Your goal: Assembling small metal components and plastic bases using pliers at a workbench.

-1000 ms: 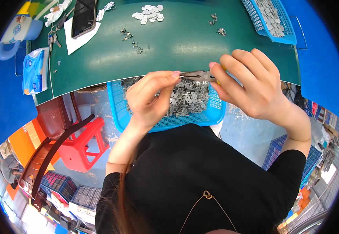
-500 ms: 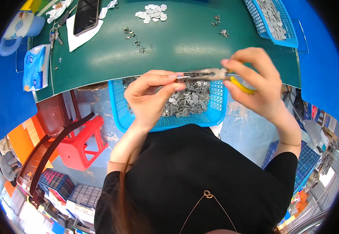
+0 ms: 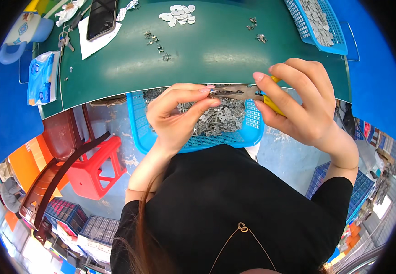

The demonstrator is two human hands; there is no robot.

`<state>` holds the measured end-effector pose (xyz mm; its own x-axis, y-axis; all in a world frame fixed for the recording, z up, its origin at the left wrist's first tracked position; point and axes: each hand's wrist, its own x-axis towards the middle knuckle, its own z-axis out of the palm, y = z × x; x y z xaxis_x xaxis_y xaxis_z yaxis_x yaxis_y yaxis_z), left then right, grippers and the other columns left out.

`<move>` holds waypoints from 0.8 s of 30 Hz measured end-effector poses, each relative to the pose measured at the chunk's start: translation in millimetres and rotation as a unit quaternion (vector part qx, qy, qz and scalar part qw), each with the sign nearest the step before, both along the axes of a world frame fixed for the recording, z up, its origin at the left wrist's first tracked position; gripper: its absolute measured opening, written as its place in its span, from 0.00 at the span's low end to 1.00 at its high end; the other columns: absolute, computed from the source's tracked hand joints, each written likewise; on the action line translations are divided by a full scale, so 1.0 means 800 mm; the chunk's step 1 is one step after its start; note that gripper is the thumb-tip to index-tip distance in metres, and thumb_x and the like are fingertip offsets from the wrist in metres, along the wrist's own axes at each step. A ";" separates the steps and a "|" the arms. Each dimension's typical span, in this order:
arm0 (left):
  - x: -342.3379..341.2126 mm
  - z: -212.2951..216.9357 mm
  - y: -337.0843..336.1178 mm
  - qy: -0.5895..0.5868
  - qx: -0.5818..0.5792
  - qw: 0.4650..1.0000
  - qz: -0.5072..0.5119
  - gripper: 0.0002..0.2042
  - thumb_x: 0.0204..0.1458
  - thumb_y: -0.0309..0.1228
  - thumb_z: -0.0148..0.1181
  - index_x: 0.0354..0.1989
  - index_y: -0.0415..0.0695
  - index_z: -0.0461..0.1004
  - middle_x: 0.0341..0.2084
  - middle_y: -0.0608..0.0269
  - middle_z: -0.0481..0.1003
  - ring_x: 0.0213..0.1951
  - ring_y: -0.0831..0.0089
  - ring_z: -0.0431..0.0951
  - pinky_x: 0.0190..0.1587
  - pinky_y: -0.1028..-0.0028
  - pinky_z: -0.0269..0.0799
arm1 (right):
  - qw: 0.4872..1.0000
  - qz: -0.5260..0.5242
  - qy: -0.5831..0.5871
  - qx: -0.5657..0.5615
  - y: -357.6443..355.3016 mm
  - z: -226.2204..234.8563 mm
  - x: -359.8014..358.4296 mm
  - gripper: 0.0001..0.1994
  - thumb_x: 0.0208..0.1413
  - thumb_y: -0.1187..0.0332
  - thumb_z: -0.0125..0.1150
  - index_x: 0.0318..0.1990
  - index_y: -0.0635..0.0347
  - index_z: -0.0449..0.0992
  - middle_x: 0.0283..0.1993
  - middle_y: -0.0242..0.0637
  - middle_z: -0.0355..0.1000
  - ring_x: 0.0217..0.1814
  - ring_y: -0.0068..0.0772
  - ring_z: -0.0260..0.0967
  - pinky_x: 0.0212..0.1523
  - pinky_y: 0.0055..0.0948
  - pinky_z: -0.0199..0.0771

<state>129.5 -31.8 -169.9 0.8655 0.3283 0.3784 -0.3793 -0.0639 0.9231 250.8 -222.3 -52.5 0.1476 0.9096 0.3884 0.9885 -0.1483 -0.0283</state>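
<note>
Between thumb and forefinger, my left hand [image 3: 175, 112] pinches a small metal piece, mostly hidden by the fingertips. My right hand [image 3: 305, 98] is wrapped round the yellow handles of a pair of pliers [image 3: 241, 92]. The plier jaws point left and meet the piece at my left fingertips. Both hands are over a blue plastic basket [image 3: 198, 147] at the table's near edge. Inside it lie many small metal parts [image 3: 221, 119]. On the green table [image 3: 207, 45] are a pile of flat pale pieces [image 3: 179, 15] and small clusters of metal bits [image 3: 151, 37].
At the far right stands another blue basket [image 3: 339, 43] of flat pieces. A phone [image 3: 101, 19] lies on white paper at the far left, near keys [image 3: 64, 40] and a tissue pack [image 3: 43, 77]. A red stool [image 3: 88, 176] stands on the floor at left.
The pliers, spread and blurred before, now have their jaws closer together at the small piece. My right hand has shifted slightly right and turned; my left hand has barely moved.
</note>
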 end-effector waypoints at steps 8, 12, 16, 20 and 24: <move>0.001 0.006 -0.001 -0.025 0.037 0.999 0.015 0.12 0.38 0.08 0.63 0.32 0.33 0.76 0.34 0.51 0.76 0.36 0.67 0.78 0.38 0.74 0.79 | 0.999 0.008 -0.032 0.006 0.003 0.000 -0.004 0.21 0.31 0.73 0.70 0.40 0.65 0.77 0.38 0.42 0.69 0.36 0.40 0.67 0.29 0.32 0.68; 0.000 0.013 -0.002 -0.018 0.061 0.998 0.030 0.11 0.38 0.09 0.64 0.31 0.34 0.77 0.32 0.51 0.78 0.36 0.67 0.80 0.39 0.74 0.78 | 0.996 0.019 -0.084 -0.006 0.005 0.003 -0.007 0.19 0.34 0.73 0.69 0.39 0.67 0.77 0.38 0.43 0.68 0.36 0.41 0.67 0.28 0.33 0.67; -0.002 0.018 -0.004 -0.005 0.115 0.992 0.046 0.10 0.39 0.09 0.64 0.30 0.35 0.78 0.30 0.50 0.79 0.35 0.66 0.80 0.39 0.74 0.78 | 0.994 0.036 -0.104 -0.016 0.006 0.004 -0.007 0.17 0.36 0.72 0.68 0.37 0.69 0.77 0.38 0.44 0.68 0.36 0.41 0.67 0.28 0.33 0.66; -0.002 0.013 -0.007 -0.015 0.116 0.992 0.042 0.09 0.41 0.10 0.63 0.31 0.34 0.77 0.31 0.48 0.79 0.36 0.66 0.81 0.39 0.73 0.78 | 0.994 0.047 -0.090 -0.039 0.006 0.003 -0.009 0.15 0.37 0.72 0.67 0.35 0.69 0.76 0.37 0.44 0.68 0.35 0.39 0.67 0.27 0.32 0.65; -0.003 0.007 -0.014 -0.020 0.103 0.994 0.044 0.09 0.41 0.11 0.63 0.31 0.35 0.78 0.31 0.49 0.79 0.35 0.66 0.81 0.38 0.74 0.79 | 0.996 0.027 0.027 -0.079 0.005 0.009 -0.005 0.12 0.38 0.72 0.66 0.32 0.67 0.76 0.33 0.39 0.68 0.33 0.34 0.66 0.28 0.30 0.64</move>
